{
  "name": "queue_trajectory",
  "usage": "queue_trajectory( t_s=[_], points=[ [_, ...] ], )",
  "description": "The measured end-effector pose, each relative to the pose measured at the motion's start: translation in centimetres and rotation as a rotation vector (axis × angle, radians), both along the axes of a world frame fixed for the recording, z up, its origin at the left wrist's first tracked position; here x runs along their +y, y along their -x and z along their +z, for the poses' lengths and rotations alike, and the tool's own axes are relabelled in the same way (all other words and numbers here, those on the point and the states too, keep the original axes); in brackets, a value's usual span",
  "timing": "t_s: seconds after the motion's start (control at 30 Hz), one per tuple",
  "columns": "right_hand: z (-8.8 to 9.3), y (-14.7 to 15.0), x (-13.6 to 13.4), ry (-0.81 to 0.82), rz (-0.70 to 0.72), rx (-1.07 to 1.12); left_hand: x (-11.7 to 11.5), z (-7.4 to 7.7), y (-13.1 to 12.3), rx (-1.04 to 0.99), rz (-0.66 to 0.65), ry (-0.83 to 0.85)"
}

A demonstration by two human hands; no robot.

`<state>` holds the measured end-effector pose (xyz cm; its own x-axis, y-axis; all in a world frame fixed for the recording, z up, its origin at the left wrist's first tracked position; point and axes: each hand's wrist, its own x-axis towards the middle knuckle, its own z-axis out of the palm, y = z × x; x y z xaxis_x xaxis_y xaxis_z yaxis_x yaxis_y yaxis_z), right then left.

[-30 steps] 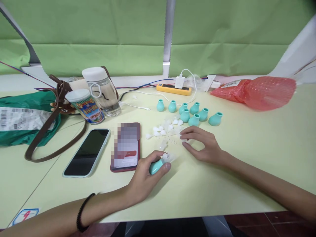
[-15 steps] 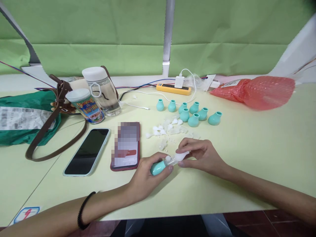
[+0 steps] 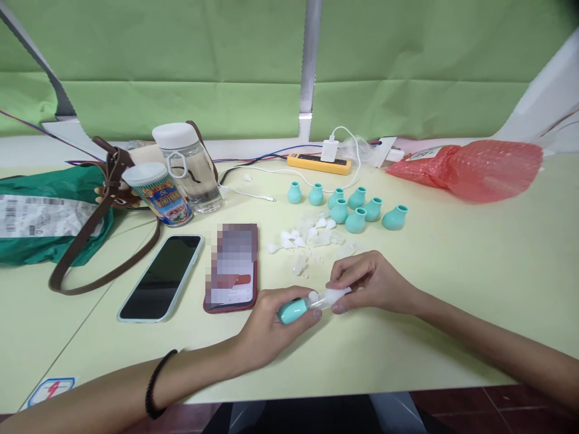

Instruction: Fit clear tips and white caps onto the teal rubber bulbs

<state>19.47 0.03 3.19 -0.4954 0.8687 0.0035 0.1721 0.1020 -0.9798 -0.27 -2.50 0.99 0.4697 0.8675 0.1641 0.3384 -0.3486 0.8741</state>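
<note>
My left hand (image 3: pixel 266 325) is closed around the teal squeeze bulb (image 3: pixel 292 311) of what looks like a nasal aspirator. A clear tube (image 3: pixel 320 300) with a small round white knob juts from the bulb's neck. At the tube's far end is a soft white nozzle tip (image 3: pixel 336 295), pinched between the thumb and fingers of my right hand (image 3: pixel 373 283). Bulb, tube and tip lie in one line just above the table. Beyond my hands lie several loose white tips (image 3: pixel 298 240) and clear tube pieces (image 3: pixel 298 264). Several more teal bulbs (image 3: pixel 355 220) stand behind them, necks up.
Left of my hands lie a red-cased phone (image 3: pixel 233 271) and a pale-cased phone (image 3: pixel 161 278). Further left stand a noodle cup (image 3: pixel 160 196), a water bottle (image 3: pixel 192 175) and a green parcel (image 3: pixel 49 211). A yellow power strip (image 3: pixel 316 163) and red bubble bag (image 3: pixel 488 172) lie behind.
Both hands and the aspirator have shifted slightly right. My right fingers have closed in more on the white tip, and the view has moved a little.
</note>
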Motion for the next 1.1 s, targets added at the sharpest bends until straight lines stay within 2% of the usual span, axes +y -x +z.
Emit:
queue_trajectory(
  t_s=[0.23,0.33,0.57,0.73,1.0,1.1],
  points=[
    [0.1,-0.1,-0.3,-0.270,0.064,-0.109,0.0,0.0,-0.1,-0.003,-0.055,-0.005],
    [-0.3,0.0,-0.3,-0.290,0.055,-0.086,0.0,0.0,0.0,0.007,-0.061,0.003],
    [-1.3,0.5,-0.2,-0.075,0.003,0.102,0.1,0.0,0.2,-0.009,-0.140,-0.033],
    [-1.9,0.7,-0.3,0.098,0.003,0.230,0.0,-0.2,0.2,-0.055,-0.152,-0.081],
    [-1.4,1.0,-1.0,0.296,0.053,0.220,-0.2,-0.1,0.4,-0.085,-0.179,-0.254],
    [-1.5,1.1,-1.3,0.290,0.042,0.212,-0.3,0.0,0.4,-0.066,-0.162,-0.232]
  ],
)
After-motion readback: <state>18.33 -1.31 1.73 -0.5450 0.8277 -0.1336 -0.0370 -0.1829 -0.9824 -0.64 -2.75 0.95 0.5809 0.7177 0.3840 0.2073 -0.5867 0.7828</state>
